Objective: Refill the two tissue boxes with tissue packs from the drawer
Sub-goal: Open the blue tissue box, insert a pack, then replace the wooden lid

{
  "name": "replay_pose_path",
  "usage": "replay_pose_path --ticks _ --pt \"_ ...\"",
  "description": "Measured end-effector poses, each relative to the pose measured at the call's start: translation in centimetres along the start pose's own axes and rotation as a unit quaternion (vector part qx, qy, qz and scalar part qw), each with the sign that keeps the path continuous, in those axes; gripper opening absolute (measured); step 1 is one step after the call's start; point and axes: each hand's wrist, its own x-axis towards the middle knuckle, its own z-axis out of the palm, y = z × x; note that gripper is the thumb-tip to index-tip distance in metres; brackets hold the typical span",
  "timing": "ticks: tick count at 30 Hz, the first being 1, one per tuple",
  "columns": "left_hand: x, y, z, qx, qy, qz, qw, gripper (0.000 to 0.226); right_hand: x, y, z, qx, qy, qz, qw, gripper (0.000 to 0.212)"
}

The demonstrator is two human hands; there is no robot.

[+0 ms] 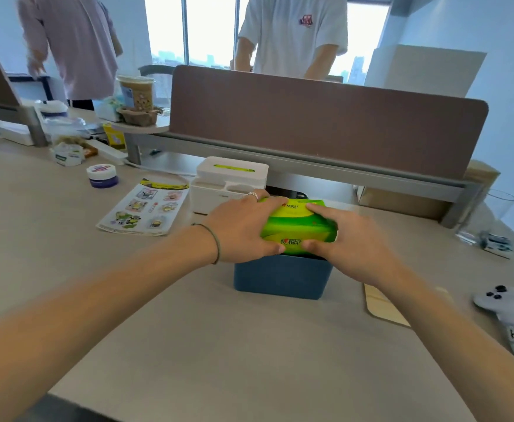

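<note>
Both hands gripped a green tissue pack [299, 222] from its two ends, the left hand [243, 226] and right hand [351, 239] holding it at the open top of the blue tissue box [280, 277], mid-desk. Behind, toward the desk's far edge, stood a white tissue box [231, 181].

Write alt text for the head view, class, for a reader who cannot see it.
Both hands, left and right, grip a green tissue pack at the open top of a blue box on a desk. Behind it stands a white box with green showing in its slot, beside a sticker sheet.
</note>
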Motion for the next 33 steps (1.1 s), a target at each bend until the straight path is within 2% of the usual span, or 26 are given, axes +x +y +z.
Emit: replay_pose_path --ticks 7,12,16,22,29,33 --pt "-0.1 -0.7 0.9 -0.017 -0.044 0.004 0.999 0.082 -0.8 -0.3 0.4 -0.032 -0.007 -0.015 0.999 0.064" --pt "-0.2 -0.7 1.1 0.011 -0.079 0.013 0.997 0.099 -0.5 0.0 0.6 -0.112 -0.042 -0.034 0.992 0.078" --pt "-0.1 -0.8 1.7 0.047 -0.090 0.026 0.994 0.090 -0.7 -0.2 0.7 -0.170 -0.068 -0.057 0.982 0.069" --pt "-0.2 -1.4 2.5 0.035 -0.140 0.044 0.989 0.077 -0.7 -0.5 0.7 -0.208 -0.102 -0.075 0.970 0.066" --pt "-0.7 -1.0 2.6 0.069 -0.120 0.056 0.989 0.073 -1.0 -0.4 0.9 -0.235 -0.101 -0.089 0.963 0.088" --pt "-0.6 -0.7 2.6 0.131 -0.062 0.056 0.988 0.079 -0.9 0.3 0.9 -0.220 -0.064 -0.123 0.966 0.090"
